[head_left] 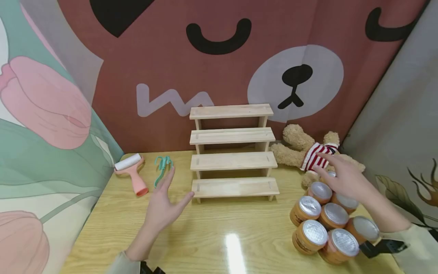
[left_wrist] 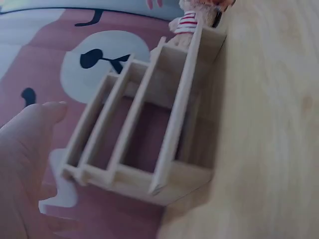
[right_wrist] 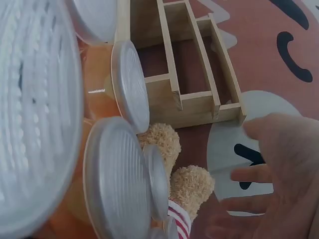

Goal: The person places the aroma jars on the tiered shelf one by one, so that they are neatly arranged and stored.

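My left hand (head_left: 165, 210) hovers over the table left of a wooden tiered shelf (head_left: 234, 161), its thumb and fingers spread and holding nothing. Above the far end of a group of canned jars (head_left: 309, 206) is my right hand (head_left: 345, 176), also with nothing in its grasp. The jars have silvery ribbed lids and orange contents, and stand close together at the right. In the right wrist view several jar lids (right_wrist: 119, 174) fill the left side, apart from the stretched fingers. The left wrist view shows the shelf (left_wrist: 134, 129) beyond the left thumb.
A teddy bear (head_left: 315, 156) in a red-and-white striped top lies behind the jars, partly hidden by the right hand. At the left are a pink-handled lint roller (head_left: 135, 177) and a teal claw-like tool (head_left: 163, 167). A bear-print curtain (head_left: 164, 64) hangs behind the shelf.
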Tool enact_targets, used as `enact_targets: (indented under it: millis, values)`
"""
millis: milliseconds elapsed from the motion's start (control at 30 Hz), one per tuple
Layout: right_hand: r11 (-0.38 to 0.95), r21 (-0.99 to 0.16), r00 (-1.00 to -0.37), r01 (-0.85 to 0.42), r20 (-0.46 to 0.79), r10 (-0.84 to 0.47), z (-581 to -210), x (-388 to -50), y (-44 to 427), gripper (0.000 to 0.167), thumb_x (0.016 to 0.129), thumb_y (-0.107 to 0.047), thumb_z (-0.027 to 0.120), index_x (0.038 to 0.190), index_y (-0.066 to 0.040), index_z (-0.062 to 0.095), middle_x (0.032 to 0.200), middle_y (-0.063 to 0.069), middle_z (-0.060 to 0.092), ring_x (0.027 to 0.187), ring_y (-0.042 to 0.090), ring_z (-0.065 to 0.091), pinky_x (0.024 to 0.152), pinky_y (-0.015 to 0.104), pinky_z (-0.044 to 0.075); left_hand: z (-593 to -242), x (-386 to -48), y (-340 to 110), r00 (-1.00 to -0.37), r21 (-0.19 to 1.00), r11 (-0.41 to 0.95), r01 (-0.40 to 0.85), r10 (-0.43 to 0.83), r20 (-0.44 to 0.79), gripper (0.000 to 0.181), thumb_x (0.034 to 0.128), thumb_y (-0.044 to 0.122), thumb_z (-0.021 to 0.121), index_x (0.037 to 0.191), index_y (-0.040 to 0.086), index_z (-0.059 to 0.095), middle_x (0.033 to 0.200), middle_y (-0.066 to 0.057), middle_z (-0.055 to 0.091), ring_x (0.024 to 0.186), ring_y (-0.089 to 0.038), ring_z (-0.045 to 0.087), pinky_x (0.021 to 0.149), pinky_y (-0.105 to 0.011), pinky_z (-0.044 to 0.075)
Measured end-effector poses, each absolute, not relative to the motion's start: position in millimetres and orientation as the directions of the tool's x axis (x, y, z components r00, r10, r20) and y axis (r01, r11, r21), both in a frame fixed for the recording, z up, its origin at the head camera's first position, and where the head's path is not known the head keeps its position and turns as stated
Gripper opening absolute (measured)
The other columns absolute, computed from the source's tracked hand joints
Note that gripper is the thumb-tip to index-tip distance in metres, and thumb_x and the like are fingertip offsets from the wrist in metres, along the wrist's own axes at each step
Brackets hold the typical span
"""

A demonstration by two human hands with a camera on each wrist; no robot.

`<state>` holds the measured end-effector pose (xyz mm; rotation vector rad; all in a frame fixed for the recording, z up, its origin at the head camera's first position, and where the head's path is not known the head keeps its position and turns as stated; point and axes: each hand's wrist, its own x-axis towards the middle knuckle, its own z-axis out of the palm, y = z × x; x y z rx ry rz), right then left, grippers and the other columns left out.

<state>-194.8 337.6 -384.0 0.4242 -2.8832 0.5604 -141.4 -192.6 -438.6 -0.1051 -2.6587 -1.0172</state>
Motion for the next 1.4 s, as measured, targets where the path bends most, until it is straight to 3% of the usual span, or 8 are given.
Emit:
enact_targets:
  millis: [167, 467, 733, 867, 1067, 1233, 1400]
  values:
    - [0.884, -0.291, -0.930, -0.366, 0.147, -0.337, -386.4, -202.4, 342.1, 0.055, 0.101, -0.028, 0.075, 0.140, 0.008, 0.062, 0.127, 0.032, 0.071, 0.100, 0.044, 0.073, 0.080, 0.060, 0.060, -463.4, -156.8, -177.9, -0.976, 0.795, 0.595, 0.122, -0.075, 0.206, 0.097, 0.0926, 0.047, 0.083, 0.169, 0.017, 0.030, 0.165, -0.021, 0.046, 0.146, -0.047, 0.052, 0.118, -0.060, 0.048]
    - [0.876, -0.249, -0.908, -0.412, 0.033, -0.417, -393.0, -201.1, 344.9, 0.051, 0.091, -0.025, 0.085, 0.134, -0.001, 0.070, 0.118, 0.014, 0.076, 0.091, 0.024, 0.070, 0.071, 0.040, 0.056, -493.8, -169.8, -158.6, -0.989, 0.881, 0.470, 0.044, -0.102, 0.104, 0.086, 0.0985, 0.035, 0.079, 0.167, 0.010, 0.033, 0.155, -0.032, 0.053, 0.132, -0.050, 0.064, 0.106, -0.050, 0.058]
    - [0.843, -0.216, -0.855, -0.493, -0.055, -0.515, -390.4, -199.1, 337.0, 0.045, 0.088, -0.028, 0.086, 0.127, -0.008, 0.075, 0.121, 0.007, 0.077, 0.105, 0.032, 0.075, 0.083, 0.052, 0.062, -503.6, -171.9, -149.2, -0.986, 0.883, 0.458, 0.105, -0.066, 0.151, 0.071, 0.1015, 0.023, 0.076, 0.160, -0.002, 0.043, 0.159, -0.026, 0.050, 0.126, -0.042, 0.069, 0.097, -0.043, 0.064]
    - [0.822, -0.172, -0.824, -0.543, -0.079, -0.561, -391.8, -200.6, 336.8, 0.043, 0.083, -0.023, 0.090, 0.122, -0.012, 0.076, 0.117, -0.001, 0.077, 0.106, 0.028, 0.074, 0.085, 0.047, 0.062, -506.9, -172.5, -147.6, -0.983, 0.893, 0.431, 0.129, -0.065, 0.173, 0.065, 0.1013, 0.014, 0.075, 0.156, -0.006, 0.047, 0.158, -0.027, 0.051, 0.131, -0.041, 0.066, 0.096, -0.040, 0.064]
    - [0.807, -0.179, -0.811, -0.563, -0.067, -0.581, -392.8, -203.9, 337.4, 0.045, 0.073, -0.017, 0.096, 0.113, -0.014, 0.077, 0.107, -0.005, 0.076, 0.095, 0.018, 0.072, 0.075, 0.036, 0.059, -509.9, -173.2, -146.5, -0.978, 0.890, 0.436, 0.131, -0.091, 0.188, 0.061, 0.1009, 0.012, 0.074, 0.153, -0.007, 0.050, 0.154, -0.028, 0.054, 0.133, -0.042, 0.064, 0.100, -0.044, 0.062]
    - [0.794, -0.196, -0.803, -0.575, -0.052, -0.594, -388.2, -204.9, 334.3, 0.041, 0.074, -0.018, 0.096, 0.110, -0.016, 0.077, 0.106, -0.008, 0.075, 0.094, 0.014, 0.071, 0.074, 0.032, 0.059, -510.7, -173.0, -145.4, -0.975, 0.880, 0.460, 0.120, -0.115, 0.193, 0.058, 0.1012, 0.012, 0.073, 0.152, -0.006, 0.052, 0.152, -0.028, 0.056, 0.134, -0.042, 0.063, 0.103, -0.046, 0.059]
    - [0.822, -0.192, -0.832, -0.536, -0.044, -0.553, -369.7, -208.7, 331.1, 0.045, 0.075, -0.025, 0.096, 0.114, -0.012, 0.076, 0.110, -0.003, 0.076, 0.097, 0.017, 0.070, 0.075, 0.035, 0.059, -509.5, -174.0, -144.1, -0.976, 0.895, 0.433, 0.106, -0.126, 0.177, 0.058, 0.1007, 0.010, 0.073, 0.152, -0.006, 0.052, 0.151, -0.029, 0.056, 0.131, -0.040, 0.066, 0.102, -0.041, 0.060]
